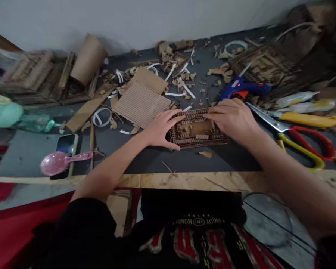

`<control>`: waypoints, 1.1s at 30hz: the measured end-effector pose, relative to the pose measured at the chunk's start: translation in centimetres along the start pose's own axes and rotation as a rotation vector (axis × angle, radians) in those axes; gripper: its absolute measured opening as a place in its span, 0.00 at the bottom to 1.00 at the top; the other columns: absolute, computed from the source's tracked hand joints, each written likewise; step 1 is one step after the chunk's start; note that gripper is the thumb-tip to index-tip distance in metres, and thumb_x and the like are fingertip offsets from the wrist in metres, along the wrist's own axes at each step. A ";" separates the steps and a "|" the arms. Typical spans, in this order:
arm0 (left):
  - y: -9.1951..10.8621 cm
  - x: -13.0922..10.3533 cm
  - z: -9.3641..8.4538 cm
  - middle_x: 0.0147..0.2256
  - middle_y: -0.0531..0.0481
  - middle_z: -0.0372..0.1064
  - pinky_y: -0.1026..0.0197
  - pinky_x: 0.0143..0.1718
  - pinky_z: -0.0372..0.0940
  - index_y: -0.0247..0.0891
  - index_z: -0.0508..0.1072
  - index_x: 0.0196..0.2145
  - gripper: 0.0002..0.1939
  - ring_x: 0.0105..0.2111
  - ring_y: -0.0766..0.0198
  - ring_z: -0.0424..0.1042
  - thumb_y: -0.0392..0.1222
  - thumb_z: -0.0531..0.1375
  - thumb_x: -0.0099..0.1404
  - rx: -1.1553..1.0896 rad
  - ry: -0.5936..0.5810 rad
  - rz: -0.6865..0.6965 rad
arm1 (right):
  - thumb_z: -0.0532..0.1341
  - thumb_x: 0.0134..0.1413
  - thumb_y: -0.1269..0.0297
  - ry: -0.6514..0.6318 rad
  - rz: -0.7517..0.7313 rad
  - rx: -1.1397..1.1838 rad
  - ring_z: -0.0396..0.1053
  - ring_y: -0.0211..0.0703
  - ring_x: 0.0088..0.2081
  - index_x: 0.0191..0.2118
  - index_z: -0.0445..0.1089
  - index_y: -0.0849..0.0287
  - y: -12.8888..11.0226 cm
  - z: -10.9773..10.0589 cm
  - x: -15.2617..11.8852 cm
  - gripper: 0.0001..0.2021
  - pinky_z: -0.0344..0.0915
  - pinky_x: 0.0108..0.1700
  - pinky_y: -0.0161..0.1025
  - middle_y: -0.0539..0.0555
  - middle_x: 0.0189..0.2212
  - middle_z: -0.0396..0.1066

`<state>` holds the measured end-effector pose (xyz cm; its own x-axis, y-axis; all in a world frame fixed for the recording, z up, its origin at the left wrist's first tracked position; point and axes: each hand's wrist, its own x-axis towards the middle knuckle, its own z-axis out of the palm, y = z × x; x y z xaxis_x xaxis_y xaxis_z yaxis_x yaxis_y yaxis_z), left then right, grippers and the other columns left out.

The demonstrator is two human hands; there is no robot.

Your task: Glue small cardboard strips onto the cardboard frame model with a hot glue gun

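A small rectangular piece built from corrugated cardboard strips (197, 129) lies on the dark tabletop in front of me, its ridged walls around a brown base. My left hand (162, 129) spans its left end, thumb at the near corner and fingers along the far edge. My right hand (233, 118) is closed at the far right edge, fingertips pressed onto the strips; anything small between them is hidden. A blue hot glue gun (245, 89) lies just beyond the right hand, and scissors (271, 121) with red and yellow handles lie to its right.
Corrugated cardboard sheets (141, 101), torn scraps and white strips cover the far middle. Cardboard structures (30, 76) and a roll (89, 58) stand back left. A pink hairbrush (56, 163) rests on a phone (65, 144). A yellow utility knife (308, 118) lies right.
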<state>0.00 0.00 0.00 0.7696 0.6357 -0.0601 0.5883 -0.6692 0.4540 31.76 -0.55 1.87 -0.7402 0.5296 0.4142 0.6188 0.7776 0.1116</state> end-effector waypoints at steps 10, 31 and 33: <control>-0.4 -0.5 0.4 0.76 0.35 0.44 0.27 0.72 0.48 0.45 0.53 0.76 0.62 0.73 0.26 0.48 0.83 0.62 0.56 0.030 0.064 0.044 | 0.53 0.74 0.64 -0.047 0.185 0.177 0.74 0.52 0.48 0.44 0.82 0.46 -0.2 0.2 0.2 0.18 0.66 0.46 0.52 0.51 0.42 0.83; -0.5 -0.5 0.3 0.76 0.35 0.45 0.28 0.72 0.49 0.45 0.53 0.76 0.62 0.73 0.27 0.49 0.84 0.62 0.55 0.041 0.064 0.051 | 0.52 0.73 0.66 -0.048 0.201 0.184 0.75 0.52 0.50 0.42 0.82 0.46 -0.2 0.7 0.1 0.19 0.68 0.48 0.53 0.50 0.43 0.83; -0.5 -0.5 0.3 0.76 0.35 0.44 0.28 0.72 0.49 0.44 0.52 0.76 0.63 0.73 0.27 0.48 0.85 0.60 0.55 0.045 0.056 0.052 | 0.52 0.72 0.68 -0.043 0.192 0.183 0.75 0.52 0.50 0.43 0.82 0.46 -0.2 0.8 0.1 0.19 0.68 0.48 0.53 0.50 0.43 0.83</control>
<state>-0.61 -0.04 -0.47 0.7850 0.6193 0.0133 0.5593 -0.7178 0.4147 31.33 -0.38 1.15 -0.6266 0.6843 0.3730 0.6940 0.7077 -0.1326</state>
